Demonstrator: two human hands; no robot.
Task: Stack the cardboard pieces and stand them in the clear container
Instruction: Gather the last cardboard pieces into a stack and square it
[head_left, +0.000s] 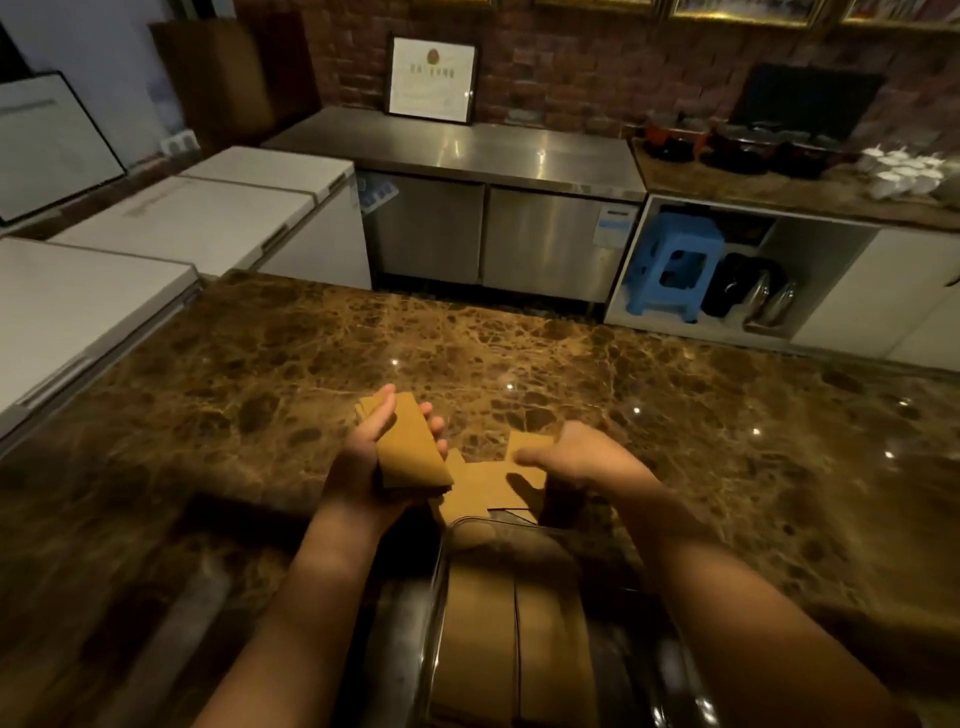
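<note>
Nearest me at bottom centre, the clear container (447, 597) already holds cardboard, so with my left hand (374, 457) gripping the stack (415, 452), my right hand (571, 452), pinching a loose piece (527, 444), should square its edges onto it before adding more.

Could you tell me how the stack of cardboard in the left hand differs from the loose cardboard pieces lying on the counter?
The stack of cardboard is gripped off the surface in the left hand; the loose pieces lie flat on the marble counter. The stack is gathered with edges roughly aligned; the loose pieces are spread and overlapping unevenly. The right hand reaches over the loose pieces, not the stack. Both are the same tan cardboard.
</note>
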